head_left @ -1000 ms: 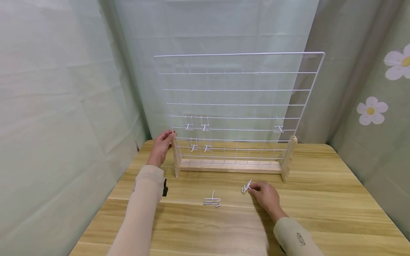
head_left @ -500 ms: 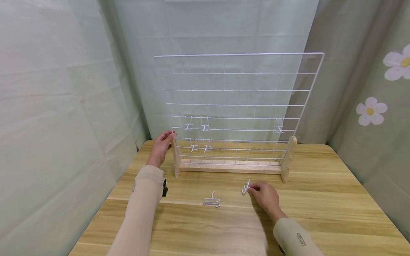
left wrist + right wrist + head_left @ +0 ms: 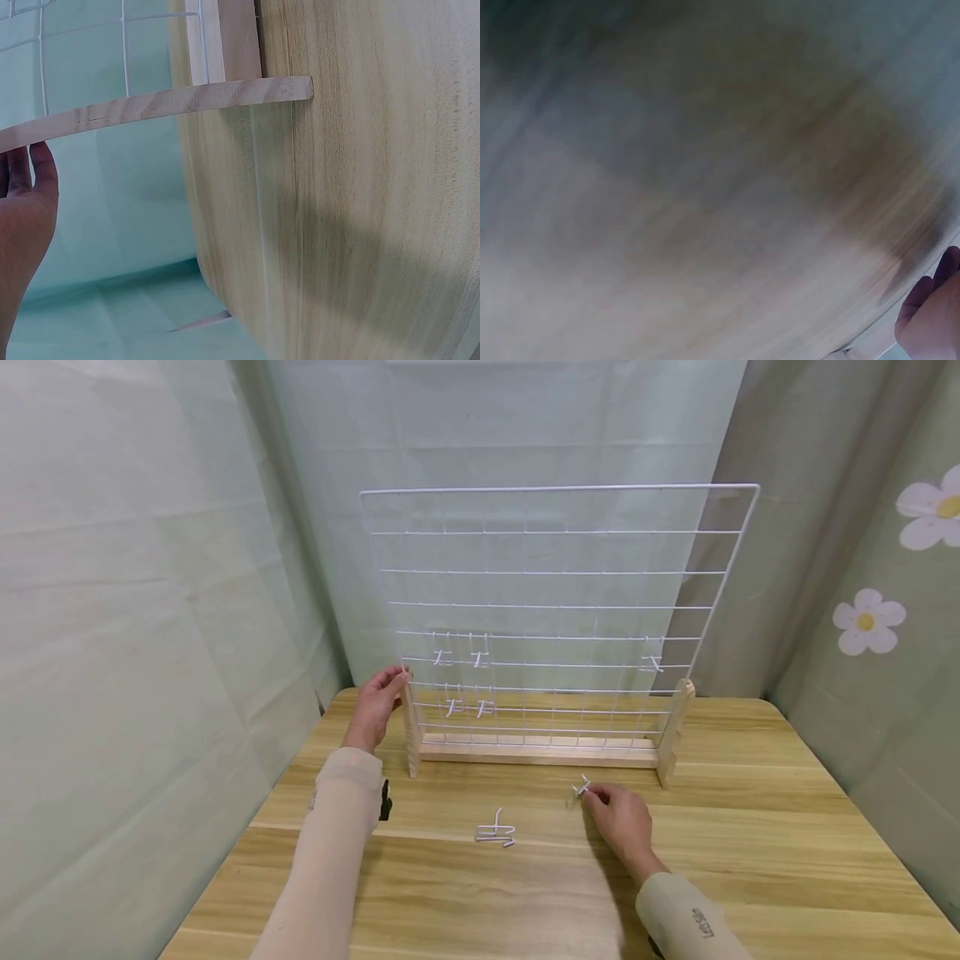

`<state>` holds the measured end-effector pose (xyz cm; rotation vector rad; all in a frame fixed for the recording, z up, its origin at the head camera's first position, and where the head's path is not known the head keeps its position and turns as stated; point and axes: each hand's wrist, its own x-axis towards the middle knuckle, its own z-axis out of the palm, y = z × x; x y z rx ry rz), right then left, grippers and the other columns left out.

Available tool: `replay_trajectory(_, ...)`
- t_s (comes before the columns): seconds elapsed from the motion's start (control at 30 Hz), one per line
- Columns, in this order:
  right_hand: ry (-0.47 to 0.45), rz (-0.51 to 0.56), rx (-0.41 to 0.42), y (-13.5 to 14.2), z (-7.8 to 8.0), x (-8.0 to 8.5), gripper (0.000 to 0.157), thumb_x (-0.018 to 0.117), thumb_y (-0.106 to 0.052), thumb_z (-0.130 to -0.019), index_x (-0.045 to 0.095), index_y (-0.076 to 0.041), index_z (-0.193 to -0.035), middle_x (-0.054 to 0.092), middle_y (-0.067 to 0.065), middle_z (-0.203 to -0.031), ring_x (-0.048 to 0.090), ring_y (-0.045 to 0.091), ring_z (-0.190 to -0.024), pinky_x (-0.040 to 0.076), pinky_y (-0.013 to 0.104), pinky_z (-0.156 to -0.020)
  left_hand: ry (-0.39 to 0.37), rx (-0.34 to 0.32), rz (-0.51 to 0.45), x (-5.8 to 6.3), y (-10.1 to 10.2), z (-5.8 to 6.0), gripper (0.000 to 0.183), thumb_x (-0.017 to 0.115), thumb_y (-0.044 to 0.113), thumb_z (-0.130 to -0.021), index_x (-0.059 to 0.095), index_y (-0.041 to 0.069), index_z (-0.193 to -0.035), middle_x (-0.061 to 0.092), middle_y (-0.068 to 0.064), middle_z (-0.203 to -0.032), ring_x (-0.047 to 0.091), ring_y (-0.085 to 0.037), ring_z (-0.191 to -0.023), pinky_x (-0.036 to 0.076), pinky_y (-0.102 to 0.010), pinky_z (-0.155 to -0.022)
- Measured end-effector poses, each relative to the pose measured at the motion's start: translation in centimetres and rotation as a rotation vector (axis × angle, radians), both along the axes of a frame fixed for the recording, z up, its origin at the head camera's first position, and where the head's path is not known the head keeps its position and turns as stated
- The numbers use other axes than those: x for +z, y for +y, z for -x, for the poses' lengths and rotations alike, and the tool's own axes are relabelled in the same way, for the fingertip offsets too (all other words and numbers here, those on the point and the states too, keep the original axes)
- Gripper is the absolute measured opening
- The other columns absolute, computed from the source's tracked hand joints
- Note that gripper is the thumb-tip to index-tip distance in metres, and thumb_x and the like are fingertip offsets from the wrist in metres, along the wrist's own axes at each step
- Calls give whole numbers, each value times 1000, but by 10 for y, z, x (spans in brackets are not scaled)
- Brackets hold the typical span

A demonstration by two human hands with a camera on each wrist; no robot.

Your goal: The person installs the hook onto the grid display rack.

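Note:
A white wire grid panel [image 3: 525, 572] stands upright in a pale wooden base [image 3: 540, 750]. At its left end, my left hand [image 3: 377, 703] holds the top of the wooden upright [image 3: 412, 735]; the left wrist view shows the hand [image 3: 26, 202] against the outer side of that upright [image 3: 157, 101]. In front of the base, my right hand [image 3: 621, 820] pinches a small white wire hook [image 3: 581, 788] just above the table. Another white wire hook [image 3: 496, 833] lies on the table to its left. The right wrist view catches only the hand's edge [image 3: 934, 311].
Several white hooks hang on the panel's lower part, among them one at upper left [image 3: 442, 657] and one at right [image 3: 652, 663]. The wood-grain table [image 3: 750, 827] extends around the rack. Pale green curtains [image 3: 187, 610] enclose it.
The hook in my right hand has turned and risen slightly, its lower end swinging up. My left hand keeps its hold, and the hook on the table stays put.

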<state>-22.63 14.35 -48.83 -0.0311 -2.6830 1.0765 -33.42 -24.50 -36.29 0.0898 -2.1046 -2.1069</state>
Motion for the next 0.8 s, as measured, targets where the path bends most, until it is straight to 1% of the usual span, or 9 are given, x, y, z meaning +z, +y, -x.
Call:
replay_trajectory(0.13,16,-2,-40,-1,1,0,16,69,-23,-91,78,-12,-97,73,4,-88,64,23,-79,46,38,-64,2,-4,-3,1,1,-1,39,55,25,-103,53,-1,-133,56,-5,-129,50,-15,-112,37,-45,-108)
replay_trajectory(0.27,43,-16,-73,-1,1,2,15,68,-22,-91,78,-11,-94,74,7,-91,68,30,-83,48,43,-63,0,-3,-6,1,1,-2,38,55,25,-103,53,0,-132,56,-4,-129,50,-15,-112,37,-45,-108)
replay_trajectory(0.43,62,-29,-111,-1,-1,5,15,67,-20,-89,78,-10,-92,75,11,-91,69,36,-84,49,46,-61,3,-5,8,1,1,-2,45,55,26,-103,49,-3,-138,56,-4,-130,50,-14,-112,37,-45,-109)
replay_trajectory(0.6,45,-14,-148,-2,-1,7,18,64,-21,-88,78,-10,-92,75,11,-92,68,35,-84,49,46,-63,2,-9,-9,2,1,-3,47,54,25,-103,48,-4,-139,54,-8,-134,49,-15,-114,36,-45,-109)
replay_trajectory(0.67,41,-5,-160,-3,0,8,18,64,-21,-88,77,-10,-92,75,11,-92,68,34,-84,48,46,-64,-10,-17,-23,8,2,-6,45,53,22,-104,47,-5,-139,52,-11,-137,48,-18,-116,35,-45,-110)
replay_trajectory(0.8,42,6,-189,-3,-1,10,20,62,-22,-88,77,-10,-92,74,11,-92,68,34,-85,49,47,-64,-12,-16,-20,8,3,-6,42,54,22,-104,50,-4,-137,51,-12,-138,48,-18,-117,35,-44,-110)
